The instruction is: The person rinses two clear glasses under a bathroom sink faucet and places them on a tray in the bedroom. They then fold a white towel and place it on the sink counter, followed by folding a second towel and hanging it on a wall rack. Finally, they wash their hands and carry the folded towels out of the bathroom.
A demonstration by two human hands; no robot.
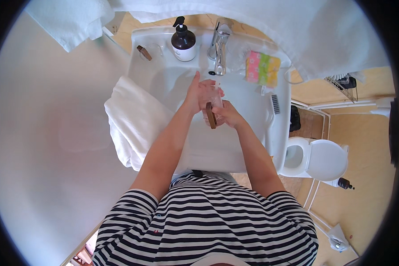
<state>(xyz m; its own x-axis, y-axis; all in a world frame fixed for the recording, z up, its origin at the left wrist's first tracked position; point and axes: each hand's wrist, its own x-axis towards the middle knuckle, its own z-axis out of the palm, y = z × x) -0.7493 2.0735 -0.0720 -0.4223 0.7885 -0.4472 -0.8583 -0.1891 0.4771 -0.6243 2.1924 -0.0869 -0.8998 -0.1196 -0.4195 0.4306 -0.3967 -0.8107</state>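
Head view. My hands work above the basin of the white sink (pixel 257 133), just below the chrome tap (pixel 219 46). The sink's rim bounds the open room: its left edge carries a folded white towel (pixel 133 119) just beside my left forearm, and its right edge lies just beyond my right wrist, with the toilet (pixel 317 157) farther out. Behind my hands, the back ledge holds a dark pump bottle (pixel 183 42) to the left of the tap and a pink and yellow sponge (pixel 262 68) to its right.

My left hand (pixel 198 92) is raised, fingers extended and pressed flat against a clear glass (pixel 213 101). My right hand (pixel 226 113) closes around the glass from below (a brown-handled tool (pixel 211 116) is also pinched there). Both forearms converge over the basin centre.
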